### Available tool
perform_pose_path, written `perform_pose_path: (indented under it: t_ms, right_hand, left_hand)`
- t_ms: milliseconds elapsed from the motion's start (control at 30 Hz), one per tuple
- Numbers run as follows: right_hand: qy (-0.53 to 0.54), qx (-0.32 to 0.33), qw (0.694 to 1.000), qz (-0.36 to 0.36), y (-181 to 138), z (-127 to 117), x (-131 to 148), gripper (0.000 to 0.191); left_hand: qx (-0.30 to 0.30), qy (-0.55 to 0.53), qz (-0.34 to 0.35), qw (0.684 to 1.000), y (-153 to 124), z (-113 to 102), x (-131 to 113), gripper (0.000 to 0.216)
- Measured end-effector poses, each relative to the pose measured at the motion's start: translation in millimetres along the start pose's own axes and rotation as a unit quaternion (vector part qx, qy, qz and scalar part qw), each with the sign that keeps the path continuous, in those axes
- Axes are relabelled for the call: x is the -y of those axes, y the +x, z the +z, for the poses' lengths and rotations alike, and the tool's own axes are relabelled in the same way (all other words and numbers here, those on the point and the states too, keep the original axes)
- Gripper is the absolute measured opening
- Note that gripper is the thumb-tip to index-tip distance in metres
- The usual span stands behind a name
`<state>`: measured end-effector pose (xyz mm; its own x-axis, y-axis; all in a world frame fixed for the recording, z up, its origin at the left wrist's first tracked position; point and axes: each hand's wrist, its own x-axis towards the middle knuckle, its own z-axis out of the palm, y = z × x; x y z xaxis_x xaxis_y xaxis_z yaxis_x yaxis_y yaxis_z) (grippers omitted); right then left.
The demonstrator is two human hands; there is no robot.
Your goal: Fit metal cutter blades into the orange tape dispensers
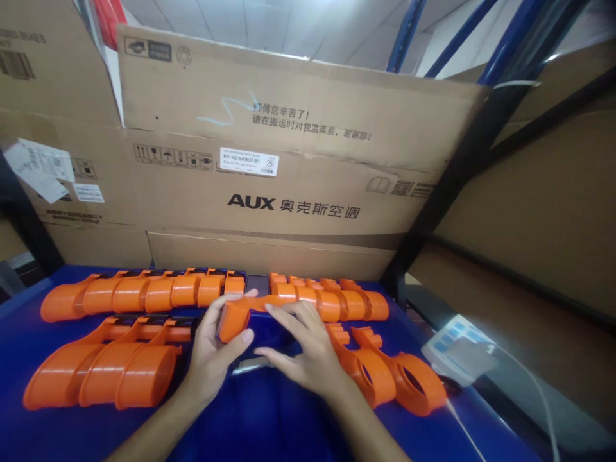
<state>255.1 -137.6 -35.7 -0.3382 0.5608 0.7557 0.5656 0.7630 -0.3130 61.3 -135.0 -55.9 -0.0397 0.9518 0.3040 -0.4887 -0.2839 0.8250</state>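
Across the blue worktop (22,337), work looks partway: curved orange plastic pieces at left (147,378) carry dark parts, others at right (330,308) look bare. Between them, my left fingers (235,346) hold one orange plastic piece (234,323), long axis crosswise, blocky end pointing left; my right fingers (289,317) spread over it, gripping or not I can't tell.

The held orange part (234,323) is smooth, glossy plastic, like the pieces (149,378) near the tabletop's (24,333) left edge. Behind its far edge, the carton (308,183) is matt cardboard; the dim right post (447,199) seems painted metal.
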Motion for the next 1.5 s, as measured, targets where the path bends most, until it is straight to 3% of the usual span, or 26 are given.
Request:
perform_pose_path:
  t_ms: [267,833,967,1133,1233,1300,1400,1500]
  right_hand:
    - [-0.003,-0.010,1.000,-0.002,-2,2,1,0.072]
    - [-0.028,0.004,0.999,-0.026,-1,3,1,0.073]
    - [-0.023,-0.004,1.000,-0.021,0,2,6,0.069]
    - [0.042,-0.055,0.996,0.059,-1,2,6,0.058]
    - [0.109,-0.087,0.980,0.139,-4,8,0,0.038]
    - [0.140,-0.103,0.966,0.194,-7,15,-5,0.037]
    - [0.152,-0.112,0.943,0.275,-13,26,-8,0.043]
    - [0.161,-0.108,0.923,0.333,-19,35,-8,0.053]
  left_hand:
    - [-0.025,0.024,0.017,0.999,1,0,0,0.045]
    - [-0.059,0.034,0.021,0.997,3,-2,0,0.046]
    - [-0.021,0.047,0.032,0.998,4,-8,6,0.049]
    - [0.099,0.035,0.078,0.991,2,-14,13,0.077]
    - [0.185,0.194,0.148,0.952,-4,-14,12,0.087]
    - [0.218,0.344,0.208,0.889,-10,-14,10,0.097]
    - [0.206,0.480,0.288,0.803,-17,-13,11,0.101]
    - [0.154,0.509,0.348,0.772,-18,-16,18,0.087]
